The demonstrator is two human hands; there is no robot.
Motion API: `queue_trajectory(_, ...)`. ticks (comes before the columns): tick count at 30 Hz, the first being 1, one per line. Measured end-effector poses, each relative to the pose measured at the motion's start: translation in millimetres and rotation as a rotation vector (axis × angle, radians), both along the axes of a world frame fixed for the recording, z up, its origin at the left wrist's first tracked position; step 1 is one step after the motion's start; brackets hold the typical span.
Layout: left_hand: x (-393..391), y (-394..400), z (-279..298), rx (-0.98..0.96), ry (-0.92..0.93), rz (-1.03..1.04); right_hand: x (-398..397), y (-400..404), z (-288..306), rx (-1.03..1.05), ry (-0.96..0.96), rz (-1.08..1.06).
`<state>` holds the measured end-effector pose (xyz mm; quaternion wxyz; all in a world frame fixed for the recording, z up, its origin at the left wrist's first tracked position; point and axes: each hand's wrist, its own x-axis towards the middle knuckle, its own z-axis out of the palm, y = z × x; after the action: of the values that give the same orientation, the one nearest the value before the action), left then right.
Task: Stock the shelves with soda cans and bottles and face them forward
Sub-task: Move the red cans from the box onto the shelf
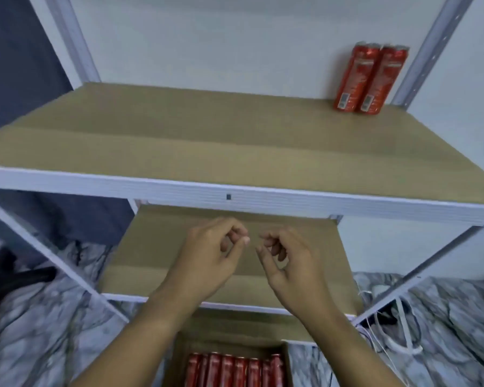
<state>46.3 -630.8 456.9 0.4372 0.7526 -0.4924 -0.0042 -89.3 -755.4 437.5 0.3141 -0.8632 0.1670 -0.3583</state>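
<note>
Job barely begun. Two red cans (370,78) stood at back right of top shelf (235,188), barcodes out. Left hand (210,255), right hand (288,261) below shelf: fingers loosely curled, empty. Box of cans (235,367) lower down, full.

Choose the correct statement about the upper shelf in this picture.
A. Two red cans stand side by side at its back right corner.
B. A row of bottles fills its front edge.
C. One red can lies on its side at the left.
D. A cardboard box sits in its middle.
A: two red cans stand upright, touching each other, at the back right corner of the upper shelf.
</note>
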Motion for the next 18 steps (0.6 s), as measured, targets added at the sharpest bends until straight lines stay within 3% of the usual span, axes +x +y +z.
queue_trajectory(7,23.7,52.3,-311.1,0.468,0.407,0.103,27.7,37.2,-260.4,0.295,0.474,0.076)
queue_trajectory(10,25.0,69.8,-429.5,0.600,0.462,0.065,33.3,51.8,-382.7,0.315,0.742,0.119)
queue_trajectory(15,19.1,90.9,-562.0,0.798,0.574,-0.017,33.6,69.7,-544.2,0.329,1.002,0.159)
queue_trajectory(18,16.6,91.6,-620.2,0.884,0.648,-0.079,31.3,71.7,-612.4,0.265,1.159,0.153)
